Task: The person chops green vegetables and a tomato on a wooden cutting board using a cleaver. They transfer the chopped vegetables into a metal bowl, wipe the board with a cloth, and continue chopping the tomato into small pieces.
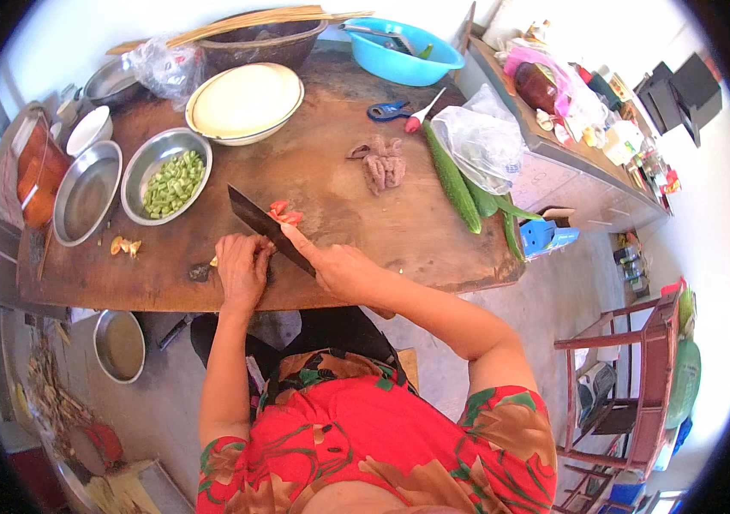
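My right hand (pixel 339 267) grips a cleaver (pixel 255 216), index finger stretched along its dark blade. The blade slants up to the left over the wooden table (pixel 331 176). Just left of the blade, my left hand (pixel 243 264) is closed with its fingertips curled down; what they press on is hidden. Beyond the blade lie glossy red cut pieces (pixel 286 213), maybe tomato or pepper. A small dark lump (pixel 200 272) sits beside my left hand. Farther left, a metal bowl (pixel 132 184) holds chopped green vegetable pieces (pixel 174 183).
Left stand an empty metal bowl (pixel 74 227) and orange-yellow scraps (pixel 125 247). A cream enamel basin (pixel 245 101) and blue basin (pixel 399 68) are farther back. Right lie a crumpled brown cloth (pixel 382 164), long green cucumbers (pixel 452 180), a plastic bag (pixel 483 141) and a blue-handled tool (pixel 389 110).
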`<act>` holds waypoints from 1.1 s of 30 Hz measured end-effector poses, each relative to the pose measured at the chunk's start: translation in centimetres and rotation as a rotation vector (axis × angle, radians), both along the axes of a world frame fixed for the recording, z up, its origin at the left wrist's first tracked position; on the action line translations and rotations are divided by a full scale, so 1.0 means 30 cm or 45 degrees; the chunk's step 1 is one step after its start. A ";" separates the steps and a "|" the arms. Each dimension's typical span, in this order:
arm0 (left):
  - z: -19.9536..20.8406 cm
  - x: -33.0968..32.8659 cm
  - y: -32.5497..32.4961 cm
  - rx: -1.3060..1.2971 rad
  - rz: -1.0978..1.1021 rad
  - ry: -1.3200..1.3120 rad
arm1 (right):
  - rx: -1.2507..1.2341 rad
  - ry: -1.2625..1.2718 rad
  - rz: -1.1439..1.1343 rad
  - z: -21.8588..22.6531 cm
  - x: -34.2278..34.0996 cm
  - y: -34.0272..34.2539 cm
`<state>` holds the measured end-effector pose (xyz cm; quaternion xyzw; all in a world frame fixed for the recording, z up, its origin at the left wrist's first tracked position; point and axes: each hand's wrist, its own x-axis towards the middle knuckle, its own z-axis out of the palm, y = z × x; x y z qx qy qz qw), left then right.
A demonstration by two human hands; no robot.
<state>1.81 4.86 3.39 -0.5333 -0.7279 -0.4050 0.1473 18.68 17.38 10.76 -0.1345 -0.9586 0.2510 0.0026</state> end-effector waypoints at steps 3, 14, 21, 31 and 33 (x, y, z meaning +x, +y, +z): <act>0.010 0.002 0.003 0.015 -0.005 0.023 | -0.222 0.021 -0.068 0.008 -0.001 0.054; -0.018 -0.007 -0.084 0.168 0.256 -0.001 | -0.292 0.235 -0.189 0.124 0.125 0.025; -0.038 -0.039 -0.170 -0.063 0.209 -0.227 | -0.345 0.219 -0.194 0.158 0.143 -0.014; -0.073 -0.044 -0.165 0.007 0.236 -0.277 | -0.402 0.082 -0.125 0.110 0.140 -0.043; -0.077 -0.043 -0.163 0.047 0.239 -0.291 | -0.395 0.129 -0.074 0.090 0.132 -0.048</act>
